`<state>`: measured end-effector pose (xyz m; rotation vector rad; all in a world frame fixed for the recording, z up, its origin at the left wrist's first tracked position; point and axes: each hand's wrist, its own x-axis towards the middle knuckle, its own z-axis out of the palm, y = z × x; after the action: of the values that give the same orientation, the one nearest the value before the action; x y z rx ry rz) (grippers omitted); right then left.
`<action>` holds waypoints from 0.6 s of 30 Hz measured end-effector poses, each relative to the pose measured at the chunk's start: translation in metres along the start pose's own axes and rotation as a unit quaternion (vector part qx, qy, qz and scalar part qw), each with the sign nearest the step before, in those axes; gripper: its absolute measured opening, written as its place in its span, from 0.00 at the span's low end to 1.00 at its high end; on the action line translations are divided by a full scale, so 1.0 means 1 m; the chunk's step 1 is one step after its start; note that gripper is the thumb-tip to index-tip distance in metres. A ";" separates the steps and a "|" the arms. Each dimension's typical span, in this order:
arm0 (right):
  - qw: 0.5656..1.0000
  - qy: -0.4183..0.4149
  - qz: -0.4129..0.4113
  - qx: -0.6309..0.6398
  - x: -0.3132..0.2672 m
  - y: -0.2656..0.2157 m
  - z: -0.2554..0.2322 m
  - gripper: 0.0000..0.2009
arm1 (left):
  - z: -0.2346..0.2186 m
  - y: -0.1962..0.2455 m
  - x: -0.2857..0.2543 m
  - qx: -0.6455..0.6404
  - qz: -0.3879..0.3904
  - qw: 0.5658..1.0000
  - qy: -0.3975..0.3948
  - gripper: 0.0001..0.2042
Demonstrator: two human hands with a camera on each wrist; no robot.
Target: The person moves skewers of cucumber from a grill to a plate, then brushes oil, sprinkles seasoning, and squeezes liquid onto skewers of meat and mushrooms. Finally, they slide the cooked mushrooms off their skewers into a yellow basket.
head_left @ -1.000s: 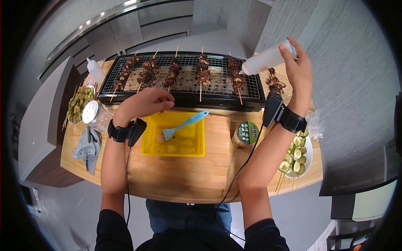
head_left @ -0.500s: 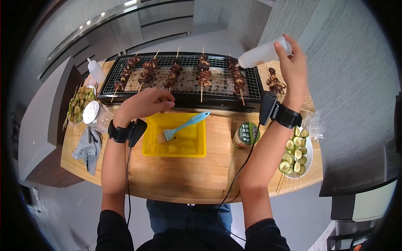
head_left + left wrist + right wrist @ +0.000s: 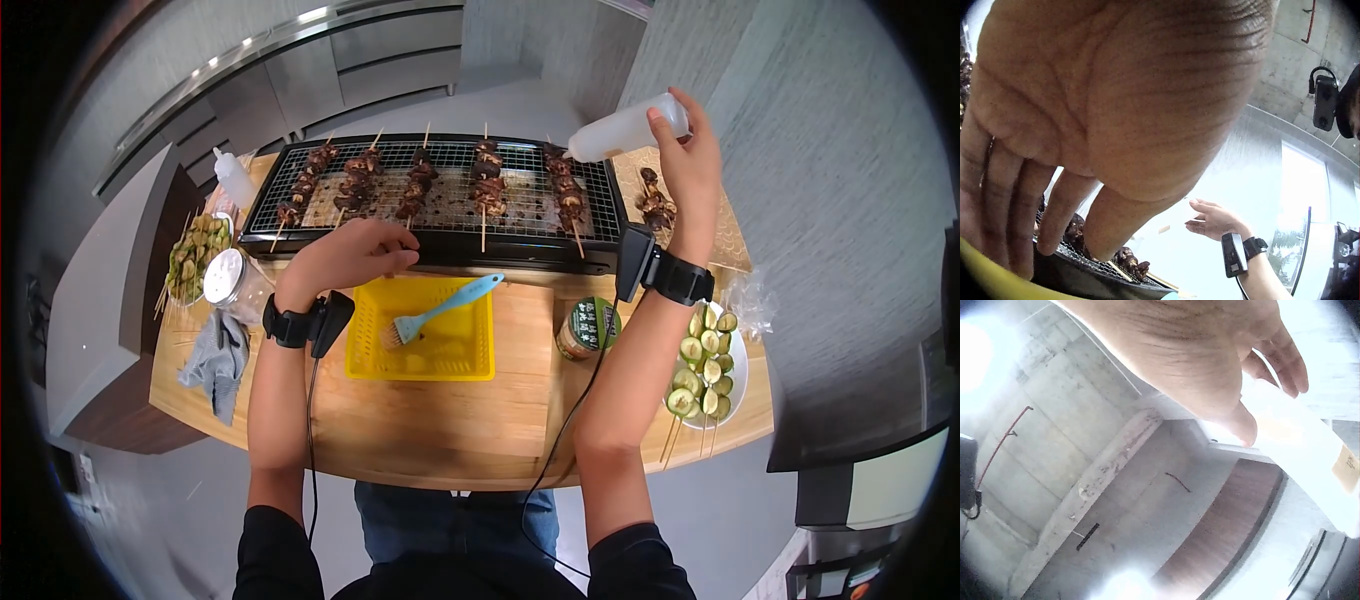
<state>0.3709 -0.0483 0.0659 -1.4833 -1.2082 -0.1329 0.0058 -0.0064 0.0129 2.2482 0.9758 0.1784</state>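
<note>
In my head view the fingers of the right hand (image 3: 688,160) are curled round the base of a white squeeze bottle (image 3: 628,130), which tilts nozzle-down above the far right part of the grill (image 3: 520,254), its tip beside the rightmost meat skewer (image 3: 566,190); I cannot tell whether they touch. My right wrist view shows the bottle bleached by glare and running to the frame's edge, so I cannot make out the nozzle there. The left hand (image 3: 348,256) holds nothing, its fingers loosely bent near the grill's front edge, covering the lower ends of some skewers; in the left wrist view its palm blocks most of the grill. Just nearer the person, a yellow basket (image 3: 470,362) has its far left corner hidden under that hand, and a blue brush (image 3: 455,302) lies across it. The cable from the right wrist crosses a green-labelled tub (image 3: 584,330), and the right forearm stands near a plate (image 3: 742,372) of cucumber skewers (image 3: 711,374). More meat (image 3: 655,200) lies right of the grill, partly behind the wrist camera. Out on the left of the table (image 3: 430,440) I see a white-lidded jar (image 3: 226,276), a grey cloth (image 3: 217,362), another bottle (image 3: 233,180) and a heap of green skewers (image 3: 198,255).
</note>
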 end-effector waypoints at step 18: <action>0.999 -0.019 0.029 0.015 0.003 0.013 0.014 0.22 | -0.002 0.002 -0.001 -0.001 0.012 1.000 0.004 0.14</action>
<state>0.3748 -0.0332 0.0543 -1.4988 -1.1911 -0.0475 0.0051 -0.0068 0.0159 2.2597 0.9527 0.1983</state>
